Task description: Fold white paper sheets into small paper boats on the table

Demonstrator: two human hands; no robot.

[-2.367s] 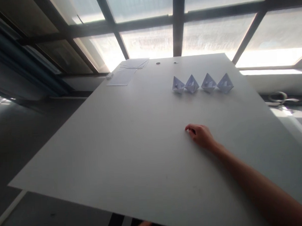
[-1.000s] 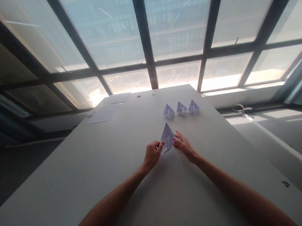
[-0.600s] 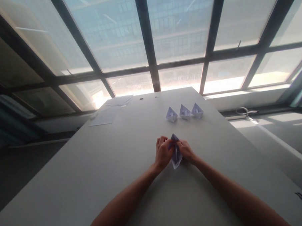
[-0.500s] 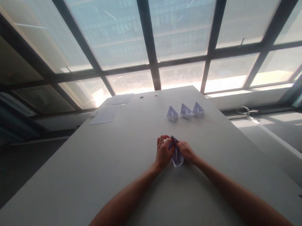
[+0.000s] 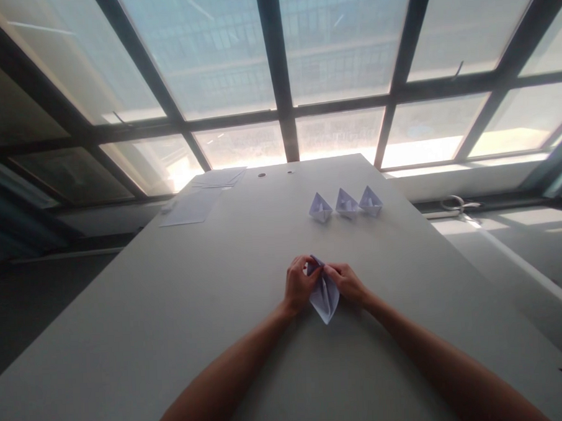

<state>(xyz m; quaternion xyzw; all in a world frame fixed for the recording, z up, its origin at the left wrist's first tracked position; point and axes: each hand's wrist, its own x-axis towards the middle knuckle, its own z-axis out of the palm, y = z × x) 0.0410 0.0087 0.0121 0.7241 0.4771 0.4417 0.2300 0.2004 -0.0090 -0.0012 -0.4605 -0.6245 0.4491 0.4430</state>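
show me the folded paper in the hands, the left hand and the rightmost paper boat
Folded paper (image 5: 325, 300): head view, on the part the hands leave uncovered.
Left hand (image 5: 298, 285): head view, on the middle of the hand.
Rightmost paper boat (image 5: 371, 203): head view, on its middle.

- Left forearm (image 5: 236, 358), bare, enters at 7 o'clock and slants toward between 1 and 2 o'clock.
- Right forearm (image 5: 421, 338), also bare, enters at 5 o'clock and slants toward between 10 and 11.
- Left hand (image 5: 299, 287) sits at the right one's 9 o'clock, its fingers (image 5: 302, 260) curled, thumb aimed at 2 o'clock in a pinch.
- Right hand (image 5: 348, 282) reaches toward 10 o'clock, its thumb side pinching.
- Both hands' tips come close together, wrists well apart.
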